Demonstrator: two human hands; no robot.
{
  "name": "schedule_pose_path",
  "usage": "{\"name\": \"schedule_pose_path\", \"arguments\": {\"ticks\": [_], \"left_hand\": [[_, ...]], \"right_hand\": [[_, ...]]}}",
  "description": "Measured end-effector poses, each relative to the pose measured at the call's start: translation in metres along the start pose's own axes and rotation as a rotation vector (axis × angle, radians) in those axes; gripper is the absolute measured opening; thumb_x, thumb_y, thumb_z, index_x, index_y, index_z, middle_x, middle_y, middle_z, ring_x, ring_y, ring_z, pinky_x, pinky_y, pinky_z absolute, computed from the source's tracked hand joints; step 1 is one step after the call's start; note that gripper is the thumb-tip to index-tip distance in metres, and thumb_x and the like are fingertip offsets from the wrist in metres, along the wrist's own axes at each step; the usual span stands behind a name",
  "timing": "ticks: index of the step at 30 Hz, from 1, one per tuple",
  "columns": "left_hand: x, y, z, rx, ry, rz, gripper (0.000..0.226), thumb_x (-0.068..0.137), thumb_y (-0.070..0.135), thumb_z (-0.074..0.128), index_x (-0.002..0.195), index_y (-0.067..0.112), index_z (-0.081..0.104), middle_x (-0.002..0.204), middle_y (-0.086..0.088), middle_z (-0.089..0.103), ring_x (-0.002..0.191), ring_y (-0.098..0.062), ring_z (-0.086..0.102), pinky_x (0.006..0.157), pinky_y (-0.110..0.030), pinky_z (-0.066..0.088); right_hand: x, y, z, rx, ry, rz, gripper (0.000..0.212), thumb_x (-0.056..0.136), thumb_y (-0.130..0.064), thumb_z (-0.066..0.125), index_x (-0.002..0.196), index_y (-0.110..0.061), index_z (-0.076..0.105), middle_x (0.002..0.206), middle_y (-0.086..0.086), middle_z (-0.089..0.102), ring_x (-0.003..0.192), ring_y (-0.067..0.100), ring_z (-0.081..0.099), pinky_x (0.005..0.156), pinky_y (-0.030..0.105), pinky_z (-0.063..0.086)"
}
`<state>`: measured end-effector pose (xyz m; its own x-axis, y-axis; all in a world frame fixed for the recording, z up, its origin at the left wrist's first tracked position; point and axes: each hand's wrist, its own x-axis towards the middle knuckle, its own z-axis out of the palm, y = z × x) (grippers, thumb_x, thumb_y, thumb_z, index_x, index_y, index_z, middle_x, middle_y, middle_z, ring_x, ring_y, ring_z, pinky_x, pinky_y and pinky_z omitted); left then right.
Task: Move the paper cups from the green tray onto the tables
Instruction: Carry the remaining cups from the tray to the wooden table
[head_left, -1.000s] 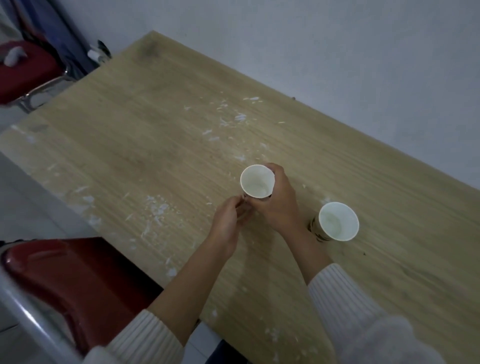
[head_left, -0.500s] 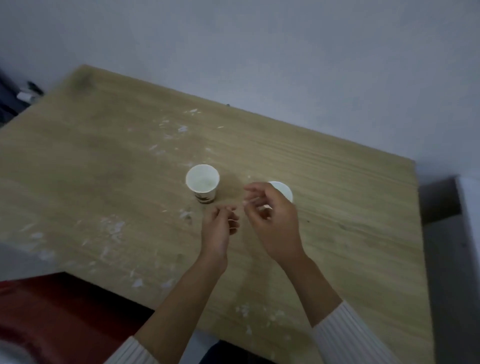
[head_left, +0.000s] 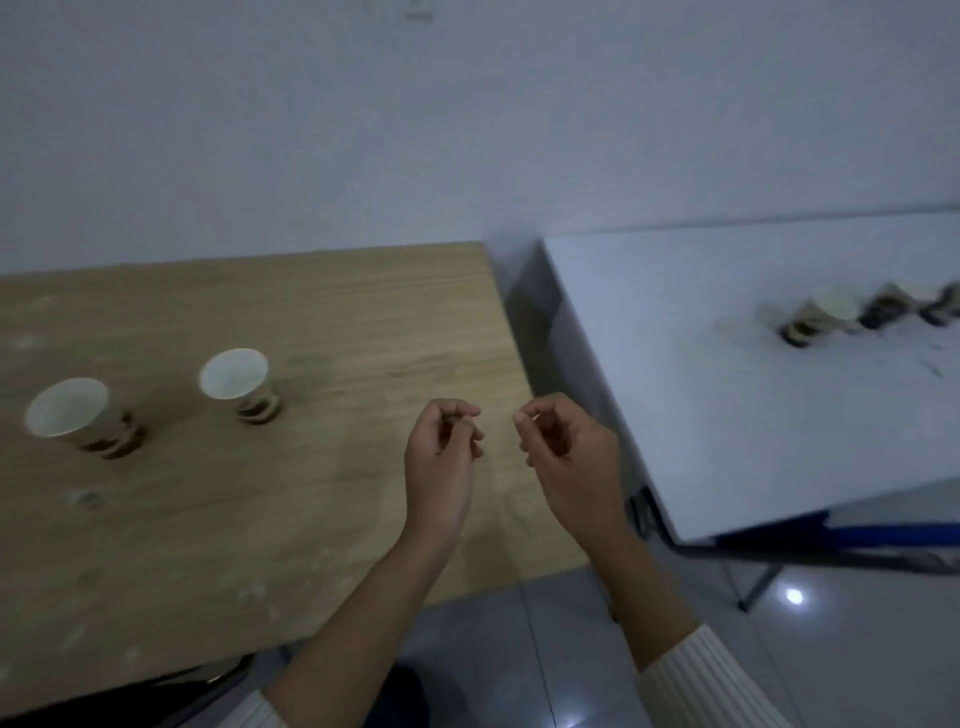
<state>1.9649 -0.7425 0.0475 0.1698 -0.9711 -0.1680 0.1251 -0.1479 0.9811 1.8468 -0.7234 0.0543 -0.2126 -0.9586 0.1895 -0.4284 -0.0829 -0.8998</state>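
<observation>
Two white paper cups with dark printed bases stand upright on the wooden table (head_left: 322, 322): one (head_left: 236, 382) near the middle, another (head_left: 72, 415) at the left. My left hand (head_left: 444, 457) and my right hand (head_left: 563, 452) hover side by side over the table's right end, well to the right of both cups. Both hands have loosely curled fingers and hold nothing. Several more cups (head_left: 826, 317) stand blurred on the white table (head_left: 727, 415) at the right. No green tray is in view.
A narrow gap (head_left: 545, 332) separates the wooden table from the white table, which has a blue front edge and metal legs. Grey tiled floor (head_left: 519, 649) lies below. A pale wall runs behind both tables.
My right hand has let go of the cup it set down, and both hands have drawn away to the right. The view has swung right, bringing the white table into sight.
</observation>
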Motion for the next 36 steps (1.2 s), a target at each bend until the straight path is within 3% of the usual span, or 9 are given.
{"name": "schedule_pose_path", "arguments": {"ticks": [2,5,9,11,16,23,26,32,36], "left_hand": [[-0.026,-0.006,0.034,0.014,-0.084,-0.001,0.023,0.091,-0.004,0.044,0.081,0.011,0.059,0.068,-0.002,0.053,0.057,-0.008,0.049,0.056,-0.017,0.043],[-0.067,-0.019,0.087,0.064,-0.201,0.001,0.021,0.091,-0.002,0.045,0.084,0.010,0.060,0.069,-0.003,0.055,0.059,-0.007,0.052,0.056,-0.015,0.044],[-0.126,-0.029,0.157,0.093,-0.398,0.021,0.017,0.092,-0.002,0.044,0.090,0.005,0.060,0.069,-0.002,0.055,0.054,0.003,0.051,0.055,-0.010,0.044],[-0.152,-0.032,0.189,0.132,-0.527,0.029,0.016,0.093,0.001,0.045,0.093,0.006,0.060,0.069,0.001,0.057,0.056,0.003,0.053,0.057,-0.011,0.046],[-0.200,-0.038,0.262,0.147,-0.805,0.042,0.014,0.093,0.003,0.047,0.092,0.009,0.060,0.068,0.001,0.058,0.061,-0.005,0.056,0.063,-0.018,0.050],[-0.250,-0.053,0.375,0.163,-1.159,0.084,0.018,0.093,0.004,0.048,0.087,0.018,0.059,0.075,0.000,0.059,0.071,-0.011,0.058,0.073,-0.024,0.053],[-0.263,-0.060,0.429,0.174,-1.257,0.057,0.017,0.093,0.004,0.048,0.087,0.016,0.058,0.074,0.001,0.058,0.070,-0.008,0.057,0.072,-0.022,0.052],[-0.292,-0.070,0.528,0.209,-1.411,0.047,0.015,0.092,0.004,0.048,0.089,0.013,0.060,0.074,0.003,0.059,0.067,-0.003,0.057,0.069,-0.017,0.051],[-0.324,-0.084,0.585,0.220,-1.474,-0.003,0.016,0.092,0.004,0.048,0.088,0.014,0.061,0.072,0.004,0.059,0.066,-0.003,0.057,0.068,-0.019,0.051]], "right_hand": [[-0.020,0.014,-0.042,-0.016,0.059,0.027,0.017,0.088,-0.014,0.064,0.076,-0.026,0.060,0.059,-0.005,0.060,0.055,0.008,0.055,0.054,0.018,0.045],[-0.052,0.035,-0.103,-0.055,0.140,0.070,0.012,0.089,-0.014,0.065,0.079,-0.020,0.061,0.059,-0.009,0.058,0.053,0.004,0.051,0.053,0.013,0.039],[-0.095,0.064,-0.177,-0.086,0.294,0.164,0.010,0.089,-0.016,0.063,0.079,-0.016,0.062,0.060,0.005,0.061,0.053,0.020,0.055,0.052,0.034,0.047],[-0.115,0.076,-0.208,-0.105,0.375,0.196,0.009,0.090,-0.016,0.062,0.082,-0.016,0.063,0.064,0.004,0.064,0.058,0.022,0.060,0.057,0.042,0.052],[-0.154,0.105,-0.274,-0.147,0.598,0.293,0.014,0.090,-0.017,0.063,0.079,-0.025,0.061,0.061,0.005,0.062,0.056,0.025,0.058,0.056,0.048,0.051],[-0.186,0.156,-0.373,-0.169,0.863,0.463,0.008,0.089,-0.016,0.063,0.081,-0.017,0.064,0.065,0.007,0.063,0.059,0.027,0.060,0.059,0.049,0.053],[-0.185,0.173,-0.419,-0.192,0.959,0.506,0.008,0.089,-0.018,0.064,0.081,-0.017,0.064,0.064,0.004,0.063,0.059,0.021,0.061,0.059,0.044,0.055],[-0.184,0.198,-0.502,-0.186,1.168,0.554,0.008,0.089,-0.015,0.063,0.081,-0.014,0.063,0.064,0.006,0.063,0.058,0.016,0.061,0.054,0.019,0.052],[-0.196,0.221,-0.548,-0.177,1.256,0.597,0.008,0.090,-0.015,0.063,0.082,-0.018,0.062,0.066,0.007,0.063,0.060,0.018,0.062,0.055,0.020,0.053]]}}
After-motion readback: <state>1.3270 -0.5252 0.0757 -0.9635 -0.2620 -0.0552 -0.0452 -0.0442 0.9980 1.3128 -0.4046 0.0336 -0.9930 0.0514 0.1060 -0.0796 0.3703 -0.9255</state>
